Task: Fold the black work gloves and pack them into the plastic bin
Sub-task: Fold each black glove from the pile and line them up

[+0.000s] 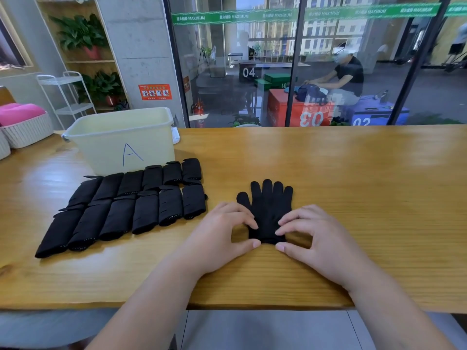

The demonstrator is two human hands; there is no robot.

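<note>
**Both hands nip the cuff end of a flat black work glove (270,205), with the fold not yet made.**

The glove lies on the wooden table (353,168), its fingers spread and pointing away from the person; I cannot tell whether it is one glove or a stacked pair. The left hand (222,231) and right hand (316,233) each rest curled fingertips on its lower part and set a thumb at the cuff edge, pinching the knit. If one side lifts ahead of the other, the fold will likely skew. The glove's thumb juts out to the left and may be left poking out, and the limp fabric could spring open once let go. To the left, two rows of folded gloves (131,205) lie just before the plastic bin (101,152) marked A, whose inside is hidden. A careless left forearm could scatter those rows.
</note>
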